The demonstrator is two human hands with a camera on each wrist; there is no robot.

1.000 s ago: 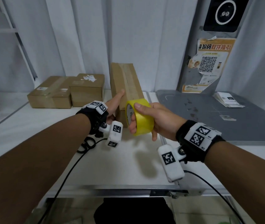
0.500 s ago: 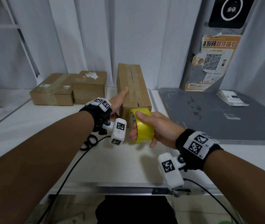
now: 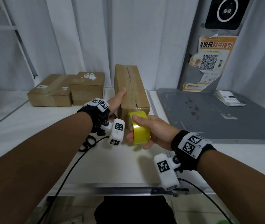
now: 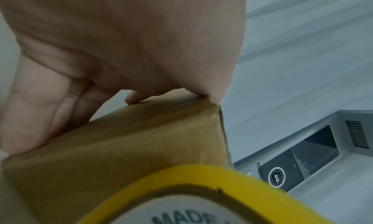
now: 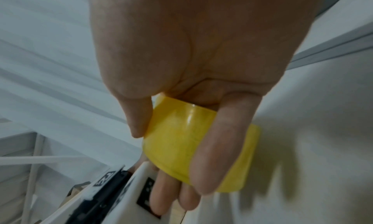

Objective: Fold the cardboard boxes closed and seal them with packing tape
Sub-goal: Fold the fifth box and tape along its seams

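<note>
Since the earlier frame both hands and the tape roll sit slightly lower and nearer the long box's front end; grips unchanged. White tabletop (image 3: 31,130) carries everything; grey metal panel (image 3: 209,113) lies to the right, white curtains (image 3: 88,38) behind. Long brown cardboard box (image 3: 132,92), flaps closed, clear tape along its top seam, stands mid-table. Two smaller taped brown cartons (image 3: 67,91) sit touching each other at back left, well apart from it. Left hand (image 3: 118,101) grips the long box's left side, thumb on the top edge, fingers pressed to the side wall. Right hand (image 3: 154,128) holds the glossy yellow packing tape roll (image 3: 140,129), fingers curled round its rim, just in front of the box's near end.
</note>
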